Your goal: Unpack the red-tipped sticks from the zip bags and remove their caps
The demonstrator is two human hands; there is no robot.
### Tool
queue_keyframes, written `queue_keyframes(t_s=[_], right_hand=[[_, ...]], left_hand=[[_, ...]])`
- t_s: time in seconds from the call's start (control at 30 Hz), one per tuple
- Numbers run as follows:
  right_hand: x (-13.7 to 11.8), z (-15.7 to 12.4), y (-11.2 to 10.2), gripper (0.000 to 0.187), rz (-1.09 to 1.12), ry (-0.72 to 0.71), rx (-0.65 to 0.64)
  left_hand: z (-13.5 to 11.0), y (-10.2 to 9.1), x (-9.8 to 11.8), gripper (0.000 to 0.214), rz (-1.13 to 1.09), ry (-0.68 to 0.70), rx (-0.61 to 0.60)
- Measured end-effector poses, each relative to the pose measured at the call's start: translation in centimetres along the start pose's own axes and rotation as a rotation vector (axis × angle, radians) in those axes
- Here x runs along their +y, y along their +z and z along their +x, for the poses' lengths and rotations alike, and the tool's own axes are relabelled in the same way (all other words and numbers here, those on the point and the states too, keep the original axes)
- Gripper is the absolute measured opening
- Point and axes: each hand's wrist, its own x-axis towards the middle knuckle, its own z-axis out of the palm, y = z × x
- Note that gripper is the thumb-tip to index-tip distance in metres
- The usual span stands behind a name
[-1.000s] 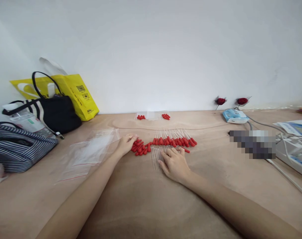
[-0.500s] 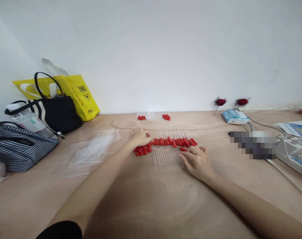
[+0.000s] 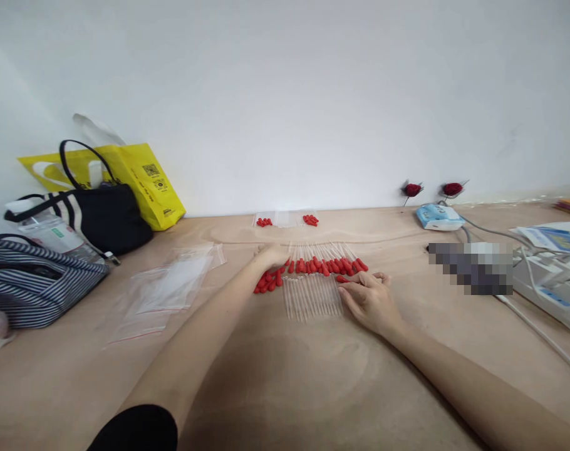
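- Uncovered now, the bare clear tubes (image 3: pixel 312 299) lie parallel, presumably for order; the right hand (image 3: pixel 371 299) has shifted to their right end.
- One red bulb (image 3: pixel 342 280) sits at its fingertips — clamped or merely touched, I cannot tell.
- Left hand (image 3: pixel 272 255), blurred, grip hidden, is beyond the loose red bulbs (image 3: pixel 269 283), by the red-bulbed droppers (image 3: pixel 326 268).

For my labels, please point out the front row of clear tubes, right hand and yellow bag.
Front row of clear tubes (image 3: pixel 312 297), head view: mid-row.
Right hand (image 3: pixel 372 304), head view: its back.
Yellow bag (image 3: pixel 150 191), head view: printed side panel.
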Motion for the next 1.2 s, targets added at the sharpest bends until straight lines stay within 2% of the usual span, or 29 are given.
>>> queue_keyframes(t_s=[0.1, 0.2, 0.23, 0.33, 0.43, 0.53, 0.6, 0.7, 0.87, 1.0, 1.07, 1.2], right_hand=[[0.2, -0.1, 0.0, 0.02, 0.0, 0.01, 0.005], [0.3, -0.1, 0.1, 0.017, 0.014, 0.002, 0.042], [0.2, -0.2, 0.1, 0.016, 0.024, -0.004, 0.06], [-0.2, -0.2, -0.1, 0.012, 0.074, -0.032, 0.135], [-1.1, 0.2, -0.4, 0.027, 0.103, -0.122, 0.145], [-2.2, 1.0, -0.3, 0.038, 0.058, -0.243, 0.039], [-2.8, 1.5, 0.2, 0.032, 0.023, -0.306, -0.007], [-3.3, 1.9, 1.2, 0.018, 0.019, -0.36, 0.008], [-3.4, 1.8, 2.6, 0.014, 0.061, -0.376, 0.026], [-3.3, 1.7, 2.4, 0.016, 0.065, -0.401, 0.058], [-3.3, 1.5, 2.2, 0.019, 0.057, -0.424, 0.086], [-3.4, 1.3, 1.9, 0.022, 0.05, -0.471, 0.112]], left_hand=[[-1.3, -1.9, 0.6, 0.023, 0.048, 0.017, 0.006], [-4.3, -3.3, 0.8, 0.027, 0.044, 0.122, 0.061], [-5.6, -3.3, 0.6, 0.025, 0.036, 0.202, 0.109], [-9.4, -2.1, -0.8, 0.018, 0.059, 0.393, 0.112], [-11.6, 0.0, -2.6, 0.017, 0.122, 0.658, 0.22], [-11.8, 1.5, -3.7, 0.017, 0.218, 0.859, 0.371], [-11.4, 2.0, -3.9, 0.016, 0.278, 0.957, 0.436], [-11.0, 2.1, -3.8, 0.015, 0.328, 1.06, 0.463], [-11.2, 2.1, -3.5, 0.014, 0.238, 1.081, 0.451], [-11.5, 2.3, -3.3, 0.012, 0.127, 0.969, 0.426], [-11.5, 2.5, -3.3, 0.018, 0.107, 0.937, 0.381], [-11.4, 2.8, -3.4, 0.015, 0.081, 0.931, 0.283]])
